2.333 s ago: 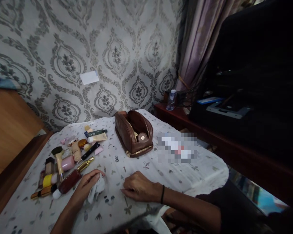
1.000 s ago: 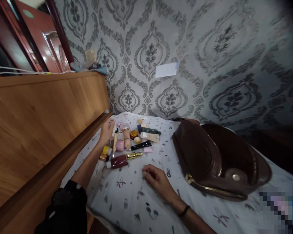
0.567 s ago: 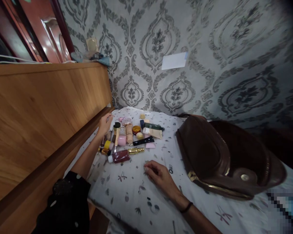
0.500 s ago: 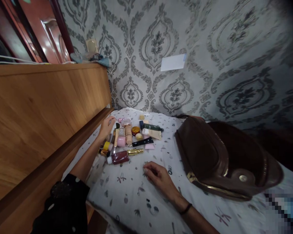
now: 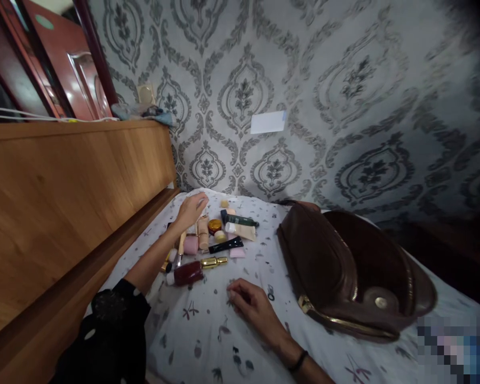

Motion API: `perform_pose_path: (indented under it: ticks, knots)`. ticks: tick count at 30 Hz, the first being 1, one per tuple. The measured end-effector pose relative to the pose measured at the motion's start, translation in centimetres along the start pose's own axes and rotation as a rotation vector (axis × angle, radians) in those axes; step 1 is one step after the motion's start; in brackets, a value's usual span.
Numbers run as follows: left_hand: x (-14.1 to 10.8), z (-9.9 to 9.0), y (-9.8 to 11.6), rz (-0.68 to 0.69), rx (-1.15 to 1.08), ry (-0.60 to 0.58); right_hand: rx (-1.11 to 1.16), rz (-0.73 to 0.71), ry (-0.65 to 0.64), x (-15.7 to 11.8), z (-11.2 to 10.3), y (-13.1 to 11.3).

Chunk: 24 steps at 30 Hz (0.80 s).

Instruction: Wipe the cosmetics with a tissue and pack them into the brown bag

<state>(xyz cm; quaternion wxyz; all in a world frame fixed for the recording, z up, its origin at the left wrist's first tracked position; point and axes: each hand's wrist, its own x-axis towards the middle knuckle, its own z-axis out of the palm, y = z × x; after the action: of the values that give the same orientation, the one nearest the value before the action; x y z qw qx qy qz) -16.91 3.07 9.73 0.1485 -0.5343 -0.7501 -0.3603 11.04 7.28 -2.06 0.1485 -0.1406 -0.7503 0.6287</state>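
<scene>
My left hand point(image 5: 192, 208) reaches over the far left part of a group of cosmetics, its fingers slightly bent and apart. It covers a few items, and whether it touches any is hidden. Closest to it are a beige tube-shaped bottle point(image 5: 203, 230), an amber jar point(image 5: 215, 226) and a pink jar point(image 5: 191, 245). A makeup brush point(image 5: 181, 246) lies beneath the left wrist. In front are a dark red bottle point(image 5: 188, 272) with a white cap and a gold tube point(image 5: 214, 262). My right hand point(image 5: 253, 305) rests on the patterned sheet, loosely curled, fingers apart and holding nothing.
A brown leather bag point(image 5: 320, 256) lies unzipped on the right. A black tube point(image 5: 226, 245), a cream tube point(image 5: 241, 231) and a green tube point(image 5: 242, 220) lie right of the jars. A wooden board point(image 5: 76, 186) borders the left; the papered wall point(image 5: 244, 96) stands behind.
My left hand has moved right, from the pile's left edge to over its far items, covering the pink piece and round compact. My right hand stays on the sheet. The view has tilted slightly up.
</scene>
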Motion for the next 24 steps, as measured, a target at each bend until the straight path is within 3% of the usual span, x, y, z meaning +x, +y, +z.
perform_pose_path:
  ticks: [9, 14, 18, 24]
  knots:
    - [0.6, -4.6, -3.5, -0.114, 0.058, 0.107, 0.03, 0.002, 0.002, 0.1, -0.1, 0.1]
    - [-0.9, -6.5, -5.3, -0.2, 0.106, 0.096, 0.057, 0.025, -0.003, 0.1, -0.1, -0.4]
    - [-2.7, -6.3, -6.5, -0.258, 0.143, 0.038, 0.056, 0.047, -0.005, 0.1, -0.2, -0.4]
    - [-3.4, -3.9, -7.6, -0.382, 0.268, -0.092, 0.047, 0.035, -0.001, 0.2, -0.1, -0.4]
